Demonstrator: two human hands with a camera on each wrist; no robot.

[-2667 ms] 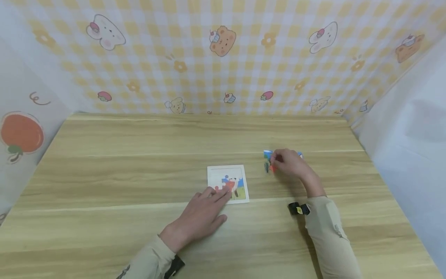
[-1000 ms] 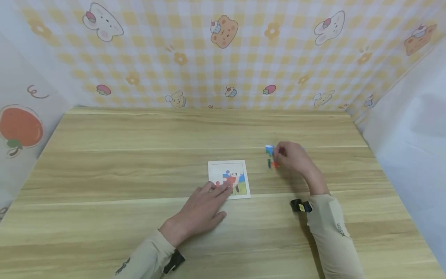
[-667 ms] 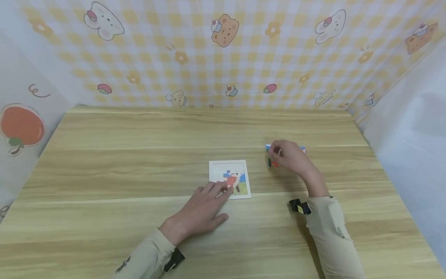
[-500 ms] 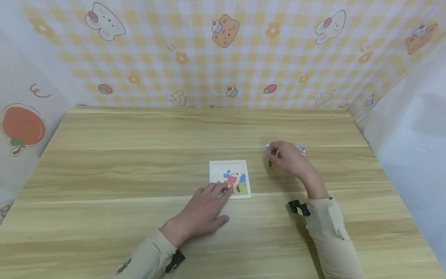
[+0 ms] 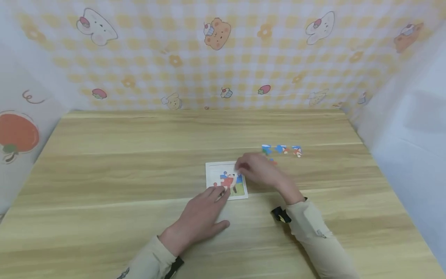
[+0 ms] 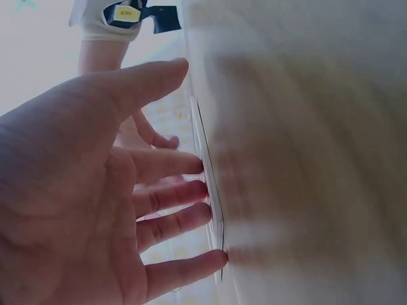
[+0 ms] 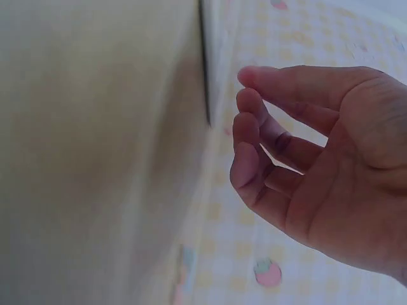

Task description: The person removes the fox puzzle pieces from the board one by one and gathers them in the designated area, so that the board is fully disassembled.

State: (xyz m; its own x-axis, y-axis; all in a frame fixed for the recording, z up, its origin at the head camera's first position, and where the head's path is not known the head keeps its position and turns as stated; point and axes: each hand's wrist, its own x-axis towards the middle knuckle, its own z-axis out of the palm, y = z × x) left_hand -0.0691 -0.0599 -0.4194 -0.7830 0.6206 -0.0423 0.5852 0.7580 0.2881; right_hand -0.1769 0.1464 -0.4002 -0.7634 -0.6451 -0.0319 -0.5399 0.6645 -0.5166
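Note:
A small white-framed jigsaw puzzle (image 5: 208, 176) lies on the table, partly filled by pieces showing a white animal in red with blue and green around it. My left hand (image 5: 200, 215) lies with extended fingers over its lower edge. In the left wrist view the fingertips (image 6: 202, 213) touch the edge of the thin puzzle board (image 6: 215, 190). My right hand (image 5: 259, 170) is over the upper right corner of the frame, its fingers bent toward the thumb. No piece shows at its fingertips (image 7: 247, 100) in the right wrist view; whether a thin one is pinched is hidden.
Loose puzzle pieces (image 5: 297, 150) lie right of the frame; some are partly covered by my right hand. The wooden table (image 5: 139, 162) ends at a yellow-checked cloth backdrop (image 5: 139, 50), with a white side wall (image 5: 400, 135) at the right.
My right hand has moved left and down from the loose pieces to the upper right of the puzzle frame, uncovering blue pieces. My left hand has stayed on the frame's lower edge.

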